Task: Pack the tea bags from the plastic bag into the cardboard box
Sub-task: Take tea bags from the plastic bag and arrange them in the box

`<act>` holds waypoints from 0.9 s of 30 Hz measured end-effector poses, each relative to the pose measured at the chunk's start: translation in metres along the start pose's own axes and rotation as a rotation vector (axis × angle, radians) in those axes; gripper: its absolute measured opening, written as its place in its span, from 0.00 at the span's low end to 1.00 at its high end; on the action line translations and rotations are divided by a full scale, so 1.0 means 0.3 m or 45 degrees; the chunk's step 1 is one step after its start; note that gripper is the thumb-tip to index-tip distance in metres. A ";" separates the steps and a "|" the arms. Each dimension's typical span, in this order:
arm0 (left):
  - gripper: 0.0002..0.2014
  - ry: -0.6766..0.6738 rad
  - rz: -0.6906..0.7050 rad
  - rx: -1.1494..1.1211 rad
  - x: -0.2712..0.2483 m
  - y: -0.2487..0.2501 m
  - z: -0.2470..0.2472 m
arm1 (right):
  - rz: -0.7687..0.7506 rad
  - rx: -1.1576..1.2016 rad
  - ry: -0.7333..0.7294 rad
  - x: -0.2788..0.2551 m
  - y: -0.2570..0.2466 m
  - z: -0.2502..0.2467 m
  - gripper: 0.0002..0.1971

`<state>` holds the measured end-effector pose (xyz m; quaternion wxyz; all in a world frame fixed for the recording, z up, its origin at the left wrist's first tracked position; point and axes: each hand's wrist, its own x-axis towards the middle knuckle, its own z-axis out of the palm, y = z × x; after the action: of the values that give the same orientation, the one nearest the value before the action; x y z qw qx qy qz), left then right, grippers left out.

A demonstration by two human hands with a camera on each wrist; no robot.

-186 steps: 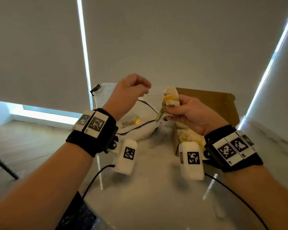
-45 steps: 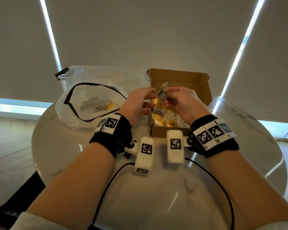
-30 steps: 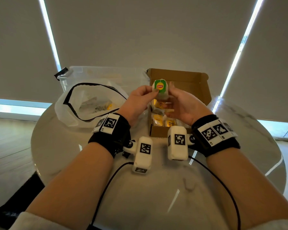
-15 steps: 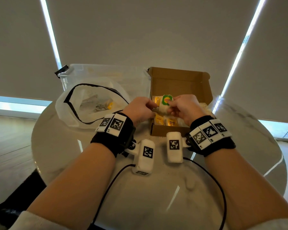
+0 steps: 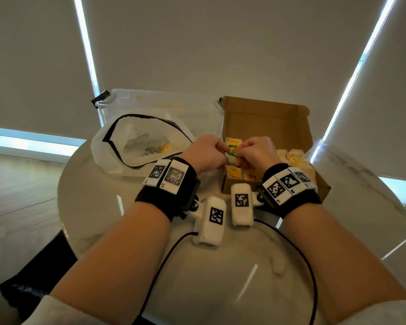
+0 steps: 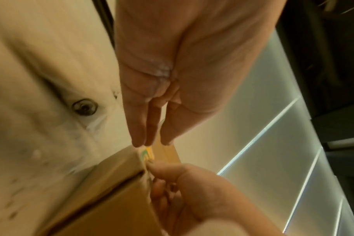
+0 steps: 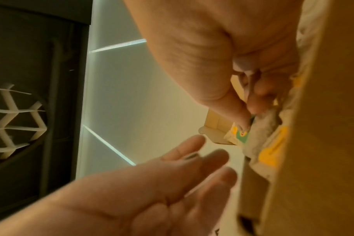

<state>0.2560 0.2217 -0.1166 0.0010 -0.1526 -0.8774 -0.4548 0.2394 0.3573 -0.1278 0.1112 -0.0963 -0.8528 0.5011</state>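
The open cardboard box (image 5: 267, 118) stands on the table with several yellow-tagged tea bags (image 5: 234, 172) inside. Both hands meet over its near-left part. My right hand (image 5: 256, 152) pinches a tea bag (image 5: 232, 150) with a green and yellow tag, low among the packed ones. In the right wrist view the thumb and finger of my right hand (image 7: 247, 115) grip that tea bag (image 7: 261, 127). My left hand (image 6: 152, 143) has straight fingers just above the tag (image 6: 147, 155), holding nothing. The white plastic bag (image 5: 108, 151) lies open to the left with tea bags inside.
A clear plastic tub (image 5: 155, 106) stands behind the bag. The round white table (image 5: 220, 277) has cables from the wrist cameras lying across its near part. Its edge curves close on the right of the box. Window blinds fill the background.
Both hands came down from above the box into it with the tea bag. My left hand held the tag before and now has its fingers straight beside it.
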 end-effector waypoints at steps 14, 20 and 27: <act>0.20 0.403 -0.049 0.623 -0.099 -0.217 -0.524 | -0.717 -0.091 -0.193 -0.150 -0.236 0.100 0.07; 0.07 0.118 -0.285 0.788 -0.082 -0.282 -0.523 | -0.782 -0.364 -0.635 -0.119 -0.309 0.303 0.17; 0.20 0.038 -0.107 0.882 -0.114 -0.195 -0.443 | -0.584 -1.215 -0.761 0.021 -0.310 0.380 0.22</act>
<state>0.2545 0.0748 -0.0902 0.0470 -0.1003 -0.9851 -0.1318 0.1959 0.2194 -0.0996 -0.0834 0.1957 -0.9766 0.0322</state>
